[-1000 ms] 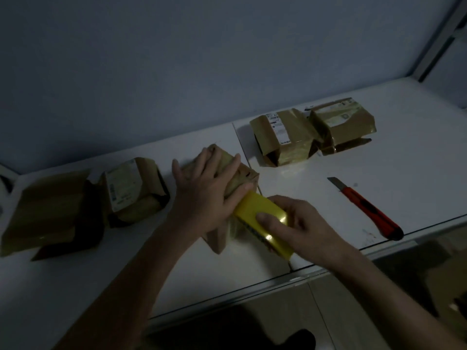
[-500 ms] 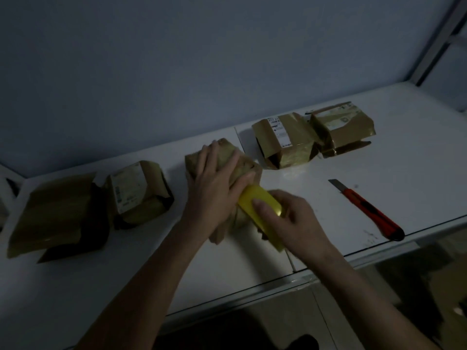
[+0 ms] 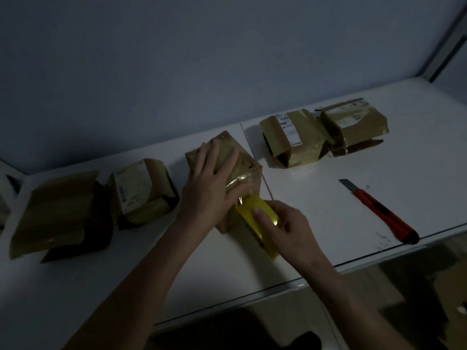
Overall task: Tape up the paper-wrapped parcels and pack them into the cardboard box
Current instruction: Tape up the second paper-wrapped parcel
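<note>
At the centre of the white tabletop (image 3: pixel 316 198) sits a brown paper-wrapped parcel (image 3: pixel 242 165), box-shaped and glossy with tape along its near edge. The left hand (image 3: pixel 209 188) lies flat on its top, fingers straight and spread, pressing it down. At 5 o'clock from that parcel, touching its near face, is a yellow roll of packing tape (image 3: pixel 255 218); the right hand (image 3: pixel 285 223) grips the roll, fingers curled over it. A shiny strip of tape runs from the roll up onto the parcel's edge, just under the left hand's fingertips.

Around this parcel: at 9 o'clock stands a second brown parcel with a pale printed label (image 3: pixel 141 190), and further out at 9 o'clock a flattish brown paper package with an open dark flap (image 3: pixel 58 213). At 1 o'clock stands a brown parcel with a white shipping label (image 3: pixel 293 140), and just beside it, touching or nearly so, a further brown parcel with a label on top (image 3: pixel 353 125).

At 3 o'clock, well apart from the hands, a red utility knife with its blade out (image 3: pixel 379 210) lies slantwise near the table's front edge. Both forearms cross the near table edge and hide part of the parcel's front. The cardboard box cannot be made out in the dim light.
</note>
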